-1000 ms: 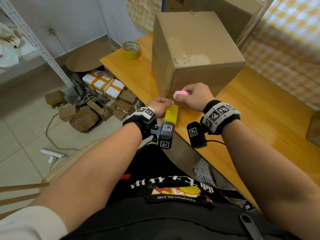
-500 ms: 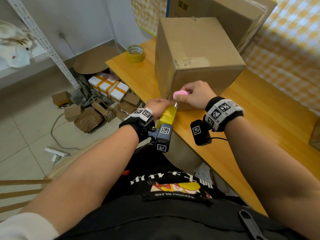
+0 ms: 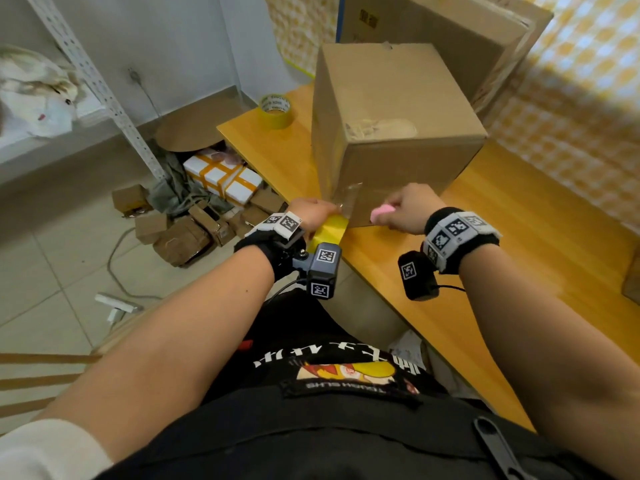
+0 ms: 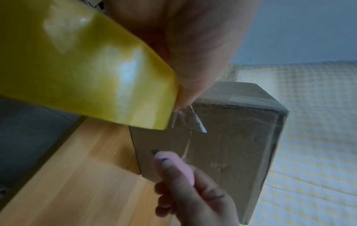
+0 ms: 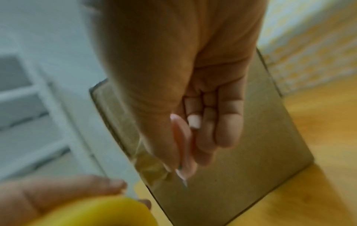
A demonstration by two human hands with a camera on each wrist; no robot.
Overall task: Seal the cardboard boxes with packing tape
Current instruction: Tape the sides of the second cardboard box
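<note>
I've got the box [image 3: 398, 133] standing on the table [image 3: 519, 216] close to its near edge. My left hand [image 3: 311, 211] is curled round the tape roll [image 3: 329, 232], keeping the strip taut off the corner — my right hand [image 3: 405, 209] is clenched on the pink cutter [image 3: 381, 214], ready to slice.

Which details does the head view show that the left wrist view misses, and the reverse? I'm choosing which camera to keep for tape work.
Only the head view: a spare tape roll on the table's far corner, a bigger box behind, and small boxes on the floor.

Only the left wrist view: the clear loose tape end lifting off the cardboard box.

Both: the left hand gripping the yellow tape roll and the right hand holding a pink cutter at the box.
</note>
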